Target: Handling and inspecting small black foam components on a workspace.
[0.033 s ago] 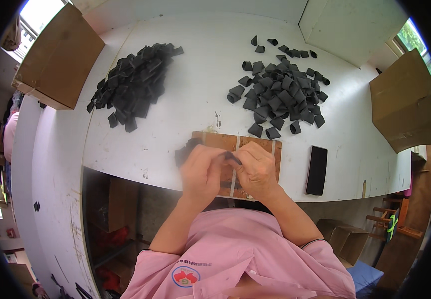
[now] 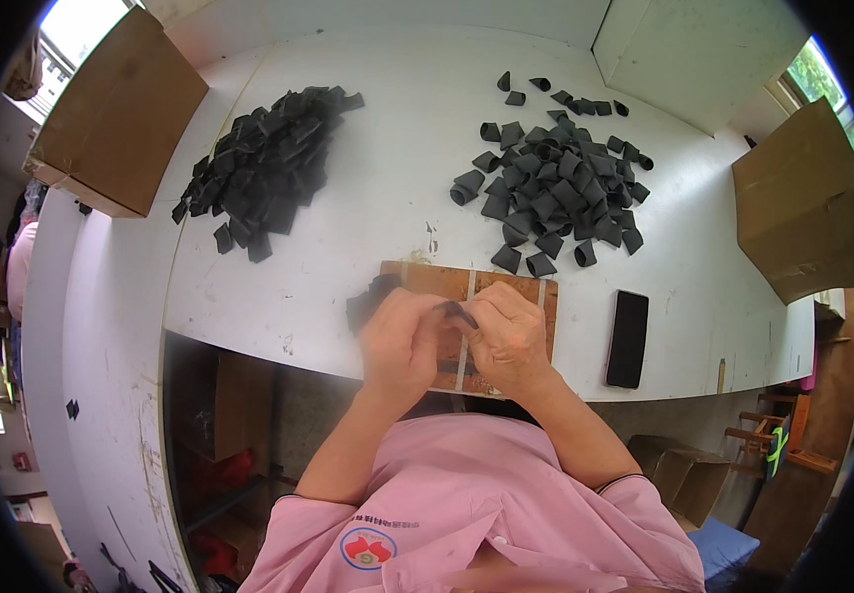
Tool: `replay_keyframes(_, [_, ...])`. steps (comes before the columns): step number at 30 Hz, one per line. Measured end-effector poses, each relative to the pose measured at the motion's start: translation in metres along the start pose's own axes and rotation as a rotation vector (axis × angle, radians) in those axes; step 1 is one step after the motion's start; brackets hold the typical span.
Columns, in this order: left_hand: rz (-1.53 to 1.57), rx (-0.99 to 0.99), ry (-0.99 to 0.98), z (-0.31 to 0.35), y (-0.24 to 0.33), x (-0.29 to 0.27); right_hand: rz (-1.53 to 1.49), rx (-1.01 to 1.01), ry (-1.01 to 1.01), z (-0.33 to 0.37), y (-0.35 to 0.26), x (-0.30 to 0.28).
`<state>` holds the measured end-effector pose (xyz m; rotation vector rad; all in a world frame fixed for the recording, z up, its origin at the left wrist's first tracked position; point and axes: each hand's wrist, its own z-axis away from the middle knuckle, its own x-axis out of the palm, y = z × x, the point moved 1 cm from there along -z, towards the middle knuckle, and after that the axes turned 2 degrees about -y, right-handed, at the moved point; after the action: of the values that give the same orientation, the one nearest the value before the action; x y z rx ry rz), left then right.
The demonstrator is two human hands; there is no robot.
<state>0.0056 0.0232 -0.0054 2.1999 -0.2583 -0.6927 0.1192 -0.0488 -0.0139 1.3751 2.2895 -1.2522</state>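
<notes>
Both hands meet over a brown wooden board (image 2: 511, 281) with pale strips across it, at the table's near edge. My left hand (image 2: 399, 338) is closed, pinching one side of a small black fabric piece (image 2: 460, 315). On its other side, my right hand (image 2: 508, 338) pinches the same piece between thumb and fingers. Most of the piece is hidden by the fingers. A few dark flat pieces (image 2: 371, 299) lie at the board's left edge, partly behind my left hand.
A heap of flat black pieces (image 2: 269, 168) lies far left. Far right is a pile of short black fabric tubes (image 2: 560, 183). A dark phone (image 2: 627, 338) rests right of the board. Cardboard boxes stand at the left (image 2: 116, 114) and right (image 2: 802, 203) of the white table (image 2: 397, 128).
</notes>
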Motion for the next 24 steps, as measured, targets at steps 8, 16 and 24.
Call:
replay_keyframes(8, [0.36, -0.36, -0.016, 0.017, -0.008, 0.003, 0.009, 0.05, -0.2, -0.005, -0.002, -0.015])
replay_keyframes(16, [0.37, -0.307, 0.034, 0.024, 0.028, -0.004, -1.32, 0.788, -0.158, 0.021, -0.016, -0.032])
replay_keyframes(24, [0.731, -0.553, -0.119, 0.032, 0.03, -0.003, -1.416, 0.951, -0.305, 0.045, -0.024, -0.02])
